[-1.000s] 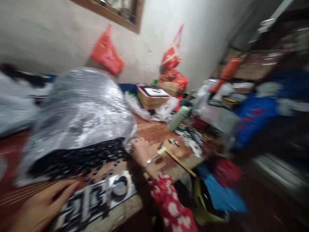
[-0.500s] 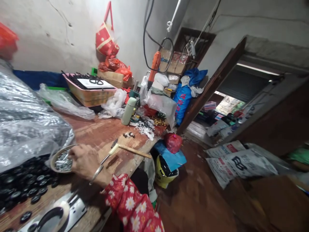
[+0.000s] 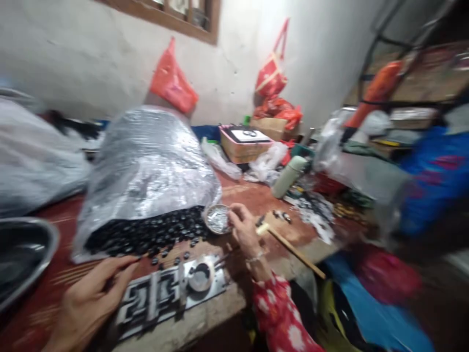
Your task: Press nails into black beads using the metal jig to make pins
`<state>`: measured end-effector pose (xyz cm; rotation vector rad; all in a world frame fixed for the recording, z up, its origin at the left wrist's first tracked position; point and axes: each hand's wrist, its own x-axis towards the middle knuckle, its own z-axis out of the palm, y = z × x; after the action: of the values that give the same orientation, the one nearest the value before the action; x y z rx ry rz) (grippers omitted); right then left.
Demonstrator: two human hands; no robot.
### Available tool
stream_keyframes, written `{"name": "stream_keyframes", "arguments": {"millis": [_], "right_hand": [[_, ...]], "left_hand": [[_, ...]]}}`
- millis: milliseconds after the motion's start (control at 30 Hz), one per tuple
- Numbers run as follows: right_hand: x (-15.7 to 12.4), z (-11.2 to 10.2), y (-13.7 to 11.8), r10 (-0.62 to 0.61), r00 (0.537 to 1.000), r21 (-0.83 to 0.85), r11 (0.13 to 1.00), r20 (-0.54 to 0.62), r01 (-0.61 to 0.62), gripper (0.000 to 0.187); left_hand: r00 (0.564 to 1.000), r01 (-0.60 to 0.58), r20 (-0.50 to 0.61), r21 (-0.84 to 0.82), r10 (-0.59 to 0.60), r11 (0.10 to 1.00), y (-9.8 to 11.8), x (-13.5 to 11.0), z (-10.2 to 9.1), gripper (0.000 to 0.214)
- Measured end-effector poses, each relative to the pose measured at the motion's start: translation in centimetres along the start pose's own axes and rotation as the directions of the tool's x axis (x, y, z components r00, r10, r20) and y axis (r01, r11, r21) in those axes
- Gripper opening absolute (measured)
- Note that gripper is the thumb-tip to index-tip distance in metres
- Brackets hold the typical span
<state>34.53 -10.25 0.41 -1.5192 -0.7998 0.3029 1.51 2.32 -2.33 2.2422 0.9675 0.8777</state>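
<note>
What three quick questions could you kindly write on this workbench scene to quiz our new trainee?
1. Which hand is at the small metal dish, left or right?
2. True or false: the wooden-handled hammer lies on the bench beside the right hand.
3. What lies heaped at the foot of the shiny plastic sack?

Key: 1. Right. 2. True. 3. Black discs.

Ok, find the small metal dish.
The small metal dish sits in the head view at the lower right corner of the silver plastic sack, just left of the right hand, beside the black buttons.
</note>
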Motion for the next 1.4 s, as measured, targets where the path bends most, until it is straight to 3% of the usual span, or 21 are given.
{"name": "stream_keyframes", "arguments": {"millis": [33, 133, 267, 333, 433, 600, 767, 833, 1067, 1400], "right_hand": [[0.0, -0.1, 0.1, 0.031, 0.999, 0.068, 0.997, 0.03, -0.033, 0.026], [-1.2, 0.3, -0.7, 0.091, 0.987, 0.192, 0.975, 0.132, -0.115, 0.031], [-4.9, 2.7, -2.9, 0.134, 0.95, 0.237, 0.95, 0.281, -0.204, 0.026], [-6.9, 4.4, -3.9, 0.139, 0.925, 0.239, 0.943, 0.352, -0.233, 0.024], [-9.3, 6.4, -4.5, 0.09, 0.912, 0.206, 0.961, 0.4, -0.185, 0.021], [-10.9, 7.6, -4.0, -0.014, 0.914, 0.078, 0.997, 0.406, -0.019, 0.015], [-10.9, 7.6, -3.5, -0.248, 0.863, -0.064, 0.95, 0.44, 0.306, 0.011], [-10.7, 7.2, -3.5, -0.299, 0.849, -0.101, 0.921, 0.436, 0.376, 0.011], [-9.9, 5.8, -2.8, -0.321, 0.863, -0.172, 0.895, 0.391, 0.411, 0.009], [-10.1, 5.2, -1.6, -0.272, 0.878, -0.179, 0.914, 0.394, 0.363, 0.01]], "left_hand": [[0.999, -0.02, -0.05, -0.013, 0.019, 1.0, 0.2, -0.1, -0.4, 0.024], [0.997, -0.045, -0.064, -0.069, 0.041, 0.997, 2.1, 0.0, -0.3, 0.024], [1.0, -0.02, -0.012, -0.201, 0.018, 0.979, 5.6, -0.3, 1.1, 0.022], [0.997, 0.021, 0.073, -0.265, -0.002, 0.964, 7.0, -0.6, 1.7, 0.026], [0.991, 0.094, 0.124, -0.349, -0.054, 0.932, 8.0, -0.9, 2.2, 0.019], [0.984, 0.147, 0.15, -0.344, -0.1, 0.927, 7.1, -1.5, 1.5, 0.016], [0.989, -0.081, 0.112, -0.161, 0.1, 0.984, 4.8, -2.0, 0.7, 0.016], [0.979, -0.15, 0.132, -0.068, 0.158, 0.986, 4.1, -2.2, 0.6, 0.017], [0.958, -0.278, 0.133, 0.237, 0.252, 0.931, 3.4, -2.2, 1.1, 0.021], [0.956, -0.264, 0.185, 0.189, 0.23, 0.946, 3.1, -2.4, 0.6, 0.017]]}}
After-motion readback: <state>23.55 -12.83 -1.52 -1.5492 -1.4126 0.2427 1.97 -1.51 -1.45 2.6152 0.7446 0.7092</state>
